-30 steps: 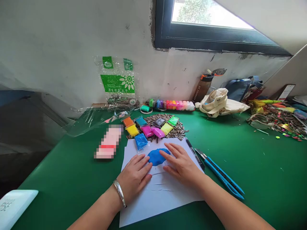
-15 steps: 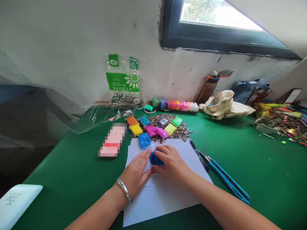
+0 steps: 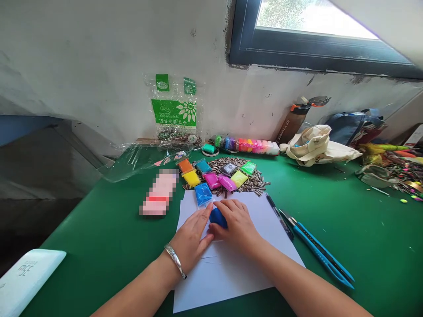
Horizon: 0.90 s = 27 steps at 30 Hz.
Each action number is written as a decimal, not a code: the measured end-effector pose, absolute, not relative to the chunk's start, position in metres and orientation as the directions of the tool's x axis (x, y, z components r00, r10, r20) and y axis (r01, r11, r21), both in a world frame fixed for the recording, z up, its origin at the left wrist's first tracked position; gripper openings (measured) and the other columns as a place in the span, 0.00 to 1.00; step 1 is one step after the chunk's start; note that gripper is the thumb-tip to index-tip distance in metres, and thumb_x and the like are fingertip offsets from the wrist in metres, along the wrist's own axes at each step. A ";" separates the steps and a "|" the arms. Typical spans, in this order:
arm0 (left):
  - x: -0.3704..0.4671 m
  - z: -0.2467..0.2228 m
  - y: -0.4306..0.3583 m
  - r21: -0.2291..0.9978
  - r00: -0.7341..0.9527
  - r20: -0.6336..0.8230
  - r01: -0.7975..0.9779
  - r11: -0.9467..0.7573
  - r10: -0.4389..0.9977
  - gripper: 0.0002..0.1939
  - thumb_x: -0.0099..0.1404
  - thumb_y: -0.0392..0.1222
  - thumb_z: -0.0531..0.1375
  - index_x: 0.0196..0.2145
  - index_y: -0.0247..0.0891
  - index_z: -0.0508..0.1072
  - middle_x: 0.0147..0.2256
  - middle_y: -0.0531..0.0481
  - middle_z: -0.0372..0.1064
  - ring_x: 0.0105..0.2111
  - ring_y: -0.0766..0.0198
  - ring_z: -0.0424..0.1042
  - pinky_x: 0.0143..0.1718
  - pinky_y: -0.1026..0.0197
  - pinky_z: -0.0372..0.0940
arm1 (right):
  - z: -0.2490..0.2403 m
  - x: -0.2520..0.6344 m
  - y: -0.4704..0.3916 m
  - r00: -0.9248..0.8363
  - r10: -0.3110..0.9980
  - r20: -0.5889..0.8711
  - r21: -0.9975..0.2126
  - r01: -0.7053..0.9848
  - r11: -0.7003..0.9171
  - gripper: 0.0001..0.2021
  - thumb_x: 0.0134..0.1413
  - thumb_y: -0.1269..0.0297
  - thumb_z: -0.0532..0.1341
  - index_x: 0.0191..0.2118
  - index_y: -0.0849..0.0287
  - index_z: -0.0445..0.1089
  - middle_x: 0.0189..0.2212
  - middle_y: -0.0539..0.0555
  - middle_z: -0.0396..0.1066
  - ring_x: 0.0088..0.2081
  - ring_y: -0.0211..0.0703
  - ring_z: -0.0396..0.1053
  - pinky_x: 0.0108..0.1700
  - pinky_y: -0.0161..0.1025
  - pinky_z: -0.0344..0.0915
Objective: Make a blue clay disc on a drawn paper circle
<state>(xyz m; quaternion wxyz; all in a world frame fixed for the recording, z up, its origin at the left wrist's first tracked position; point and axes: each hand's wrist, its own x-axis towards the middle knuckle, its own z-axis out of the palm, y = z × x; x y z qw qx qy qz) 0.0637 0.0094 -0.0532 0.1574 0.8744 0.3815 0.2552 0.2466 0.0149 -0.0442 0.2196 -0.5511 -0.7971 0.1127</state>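
Note:
A smooth lump of blue modelling clay [image 3: 218,218] sits low over a white sheet of paper [image 3: 228,270], between my two hands. Curled over its right side, my right hand [image 3: 236,222] has its thumb below and fingers above, hiding part of the lump. My left hand [image 3: 193,231], with a silver bracelet at the wrist, steadies the lump from the left; its fingers are fairly straight and its fingertips meet the clay. Just beyond the fingertips, a packet of blue clay [image 3: 202,193] lies over the paper's far edge.
Several coloured clay packets [image 3: 211,180] rest on a pile of sunflower seeds [image 3: 257,180]. To the paper's right lie a black pen [image 3: 279,215] and blue-handled tweezers [image 3: 325,251]. A blurred pink item [image 3: 160,193] and a white device [image 3: 31,277] are leftward. A bottle [image 3: 293,121] leans behind.
The view has shifted slightly, so the scene sits a little further right. Both hands stay around the blue clay, and its visible part looks more rounded.

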 end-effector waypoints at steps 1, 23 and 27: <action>0.064 -0.053 0.009 0.473 0.580 0.327 0.583 -0.661 0.746 0.35 0.66 0.37 0.53 0.65 0.41 0.39 0.61 0.41 0.52 0.59 0.55 0.56 0.56 0.47 0.60 | -0.044 0.246 0.015 -0.291 0.931 0.222 -0.407 0.840 0.360 0.20 0.48 0.58 0.64 0.49 0.51 0.66 0.44 0.54 0.67 0.46 0.51 0.60 0.47 0.49 0.56; 0.063 -0.055 0.006 0.232 0.636 0.364 0.646 -0.727 0.681 0.18 0.66 0.42 0.53 0.51 0.31 0.69 0.52 0.38 0.66 0.55 0.51 0.63 0.52 0.48 0.66 | -0.044 0.251 0.010 -0.387 0.880 0.274 -0.320 0.827 0.463 0.15 0.56 0.60 0.58 0.49 0.54 0.69 0.46 0.56 0.69 0.48 0.50 0.61 0.50 0.47 0.56; 0.064 -0.053 0.005 0.207 0.633 0.380 0.652 -0.729 0.674 0.18 0.67 0.41 0.52 0.50 0.31 0.70 0.51 0.39 0.68 0.54 0.51 0.64 0.52 0.49 0.66 | -0.043 0.254 0.010 -0.422 0.867 0.265 -0.332 0.804 0.493 0.16 0.57 0.57 0.58 0.50 0.53 0.68 0.47 0.56 0.68 0.49 0.50 0.60 0.50 0.47 0.56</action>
